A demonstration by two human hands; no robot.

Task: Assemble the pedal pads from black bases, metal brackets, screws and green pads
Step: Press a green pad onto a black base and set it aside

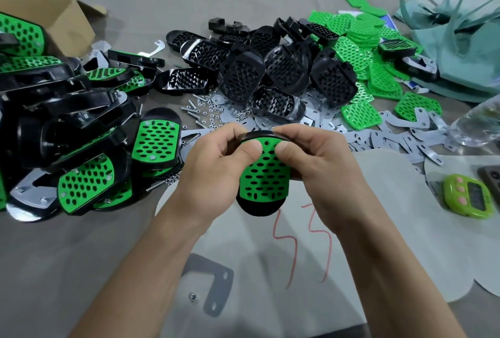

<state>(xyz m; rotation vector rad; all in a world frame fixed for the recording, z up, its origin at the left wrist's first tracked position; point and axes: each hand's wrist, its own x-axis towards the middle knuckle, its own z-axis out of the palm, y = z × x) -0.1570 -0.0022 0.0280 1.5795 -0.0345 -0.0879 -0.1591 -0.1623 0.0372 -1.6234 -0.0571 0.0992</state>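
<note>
Both hands hold one pedal pad above the table: a black base with a green perforated pad set into it. My left hand grips its upper left edge and my right hand grips the upper right edge. Both thumbs press on the top of the green pad. A loose metal bracket lies on the cloth near me, with a small nut beside it. Bare black bases are heaped in the middle. Loose green pads are piled to their right. Screws and nuts lie scattered before the bases.
Finished pedal pads are stacked at the left, in front of an open cardboard box. Flat metal brackets spread at the centre right. A clear plastic bottle, a green timer and a teal bag stand at the right.
</note>
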